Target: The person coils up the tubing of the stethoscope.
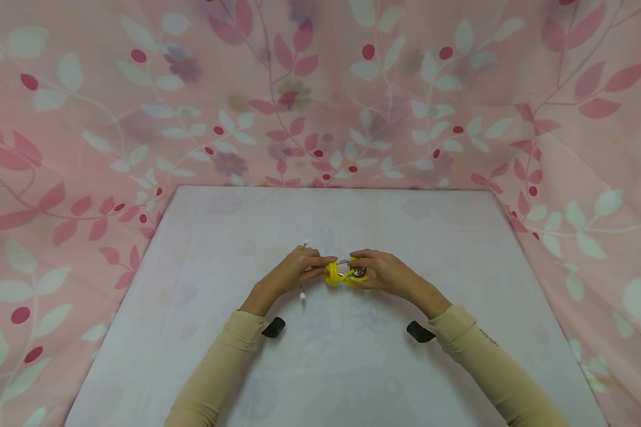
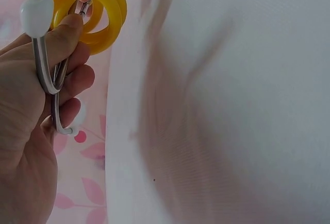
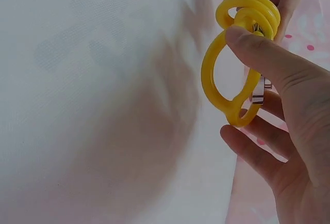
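Note:
A stethoscope with coiled yellow tubing is held between the two hands above the middle of the table. My left hand grips its metal ear tubes, thumb reaching toward the yellow coil. White ear tips stick out on both sides of that hand. On the other end, my right hand holds the tubing, its thumb on the coil and its fingers around a hanging yellow loop. The round metal chest piece sits by the right fingers, and only its edge shows in the right wrist view.
A white cloth with faint prints covers the table. Pink floral curtains stand behind it and on both sides. Dark wrist-mounted pieces show under both sleeves. The hands cast soft shadows on the cloth.

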Available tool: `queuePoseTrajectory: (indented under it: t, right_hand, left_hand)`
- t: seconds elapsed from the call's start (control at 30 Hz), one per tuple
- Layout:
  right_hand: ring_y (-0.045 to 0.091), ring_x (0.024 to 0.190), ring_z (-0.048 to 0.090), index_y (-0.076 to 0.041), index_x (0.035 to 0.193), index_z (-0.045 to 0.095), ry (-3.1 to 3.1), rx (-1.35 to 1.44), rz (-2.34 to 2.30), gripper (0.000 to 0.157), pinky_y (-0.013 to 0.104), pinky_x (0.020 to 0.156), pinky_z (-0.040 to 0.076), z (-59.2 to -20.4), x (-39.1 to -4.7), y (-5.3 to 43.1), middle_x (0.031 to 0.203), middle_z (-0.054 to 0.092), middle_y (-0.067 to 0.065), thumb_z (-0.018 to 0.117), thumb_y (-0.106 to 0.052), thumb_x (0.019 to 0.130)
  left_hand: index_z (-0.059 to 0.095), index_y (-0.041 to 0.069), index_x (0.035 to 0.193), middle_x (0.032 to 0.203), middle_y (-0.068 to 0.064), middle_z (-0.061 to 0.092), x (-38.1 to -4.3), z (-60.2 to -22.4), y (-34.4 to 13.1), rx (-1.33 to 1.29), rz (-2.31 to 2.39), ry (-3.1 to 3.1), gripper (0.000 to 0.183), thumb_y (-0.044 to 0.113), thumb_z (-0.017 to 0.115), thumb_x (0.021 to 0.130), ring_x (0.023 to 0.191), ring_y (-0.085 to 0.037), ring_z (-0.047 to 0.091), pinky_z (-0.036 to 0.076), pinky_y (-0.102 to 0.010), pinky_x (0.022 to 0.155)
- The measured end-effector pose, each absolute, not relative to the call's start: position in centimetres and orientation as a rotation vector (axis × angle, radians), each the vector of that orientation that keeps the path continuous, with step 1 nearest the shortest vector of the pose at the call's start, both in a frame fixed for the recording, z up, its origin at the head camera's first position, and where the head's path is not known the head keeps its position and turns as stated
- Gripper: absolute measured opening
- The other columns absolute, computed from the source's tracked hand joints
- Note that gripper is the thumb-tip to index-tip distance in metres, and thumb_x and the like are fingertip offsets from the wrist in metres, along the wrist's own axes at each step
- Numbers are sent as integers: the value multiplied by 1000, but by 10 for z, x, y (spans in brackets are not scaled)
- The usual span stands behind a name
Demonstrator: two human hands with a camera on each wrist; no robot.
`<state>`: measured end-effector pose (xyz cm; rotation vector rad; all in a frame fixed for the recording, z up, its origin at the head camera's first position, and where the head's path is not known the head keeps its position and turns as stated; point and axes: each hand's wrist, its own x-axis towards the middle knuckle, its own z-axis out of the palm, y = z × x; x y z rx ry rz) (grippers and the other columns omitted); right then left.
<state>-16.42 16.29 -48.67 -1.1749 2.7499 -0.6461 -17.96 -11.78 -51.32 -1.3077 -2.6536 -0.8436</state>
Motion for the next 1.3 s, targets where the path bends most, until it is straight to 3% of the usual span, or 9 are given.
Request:
queuePoseTrajectory:
  t: [0.23, 0.37, 0.47, 0.67, 0.9, 1.13, 1.3]
  right_hand:
    - [27, 120, 60, -11, 128, 65, 2706, -1202, -686, 51, 45, 97, 51, -484, -163, 165, 138, 58, 14, 80, -28, 83]
    - [30, 122, 58, -9, 130, 64, 2621, -1198, -764, 38, 48, 98, 49, -483, -165, 168, 139, 55, 16, 66, -23, 95]
    - [28, 114, 62, -7, 125, 67, 2579, -1173, -818, 29, 44, 93, 53, -483, -166, 168, 133, 58, 17, 59, -17, 99]
    - [21, 98, 67, -6, 109, 72, 2548, -1159, -851, 19, 31, 79, 58, -484, -168, 167, 120, 63, 14, 62, -15, 96]
    - [20, 103, 63, -14, 120, 69, 2547, -1256, -709, 25, 35, 87, 55, -483, -167, 171, 122, 60, 10, 63, -20, 97]
    - [13, 80, 64, -15, 107, 70, 2623, -1436, -622, 17, 24, 71, 54, -483, -166, 176, 106, 65, 3, 66, -10, 91]
    - [13, 84, 66, -13, 104, 71, 2593, -1417, -635, 16, 28, 74, 56, -482, -168, 176, 106, 68, 3, 67, -9, 89]
  left_hand:
    - [68, 19, 128, 83, 7, 64, -180, -515, -118, -1308, -844, -2632, 37, 22, 70, 91, 75, -15, 54, 34, -29, 77]
    - [69, 18, 126, 83, 6, 63, -179, -516, -118, -1305, -870, -2606, 36, 19, 71, 90, 75, -12, 51, 31, -27, 74]
    - [70, 18, 125, 83, 5, 63, -178, -515, -117, -1331, -876, -2571, 36, 18, 71, 89, 76, -9, 49, 32, -28, 75]
    - [70, 16, 124, 82, 6, 63, -177, -516, -114, -1365, -850, -2553, 35, 19, 71, 90, 75, -8, 47, 34, -28, 77]
    - [71, 15, 123, 82, 6, 63, -176, -516, -114, -1372, -867, -2552, 34, 17, 72, 89, 74, -7, 47, 34, -29, 76]
    - [69, 16, 126, 82, 5, 62, -171, -511, -107, -1445, -862, -2607, 33, 18, 67, 93, 74, -8, 45, 32, -28, 80]
    - [69, 15, 125, 80, 5, 61, -167, -507, -105, -1461, -840, -2623, 32, 14, 66, 93, 73, -7, 44, 30, -28, 77]
